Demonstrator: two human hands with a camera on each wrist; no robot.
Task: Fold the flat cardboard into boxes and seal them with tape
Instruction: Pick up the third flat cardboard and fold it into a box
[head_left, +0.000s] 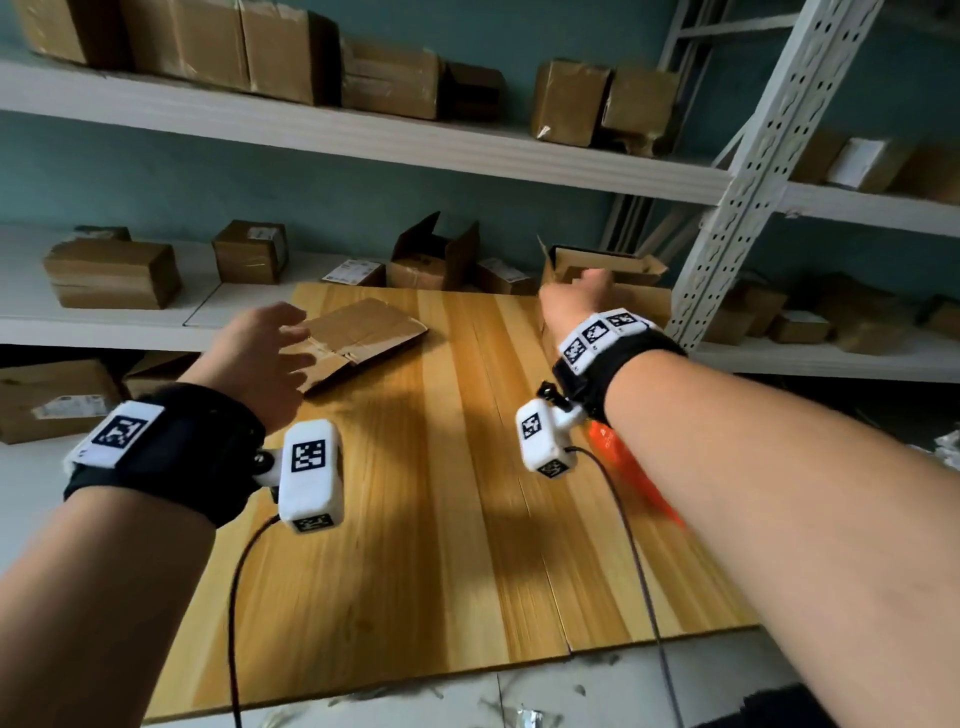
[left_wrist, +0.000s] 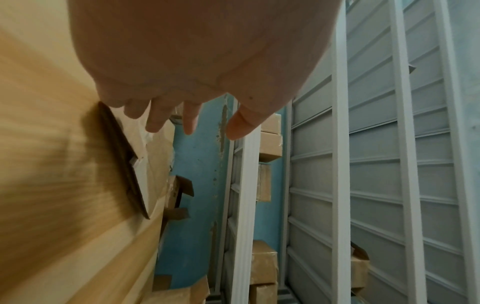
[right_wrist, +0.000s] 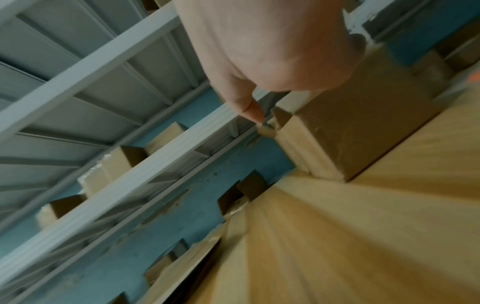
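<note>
left hand (head_left: 260, 358): fingers spread, holding nothing, over near edge of flattened cardboard (head_left: 358, 338) lying far-left on wooden table (head_left: 441, 519) | right hand (head_left: 576, 299): at open box (head_left: 608, 275) at table's far-right corner, grip cannot be told | orange object (head_left: 623, 467) under right forearm, blurred

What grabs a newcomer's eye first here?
Two bare forearms with black wrist straps and white tagged camera pods reach over the yellow striped wooden board. The left hand, fingers spread, hovers at the flattened brown cardboard sheet at the board's far left; the right hand reaches the open brown cardboard box at its far right corner. White metal shelves of cartons fill the background.
</note>
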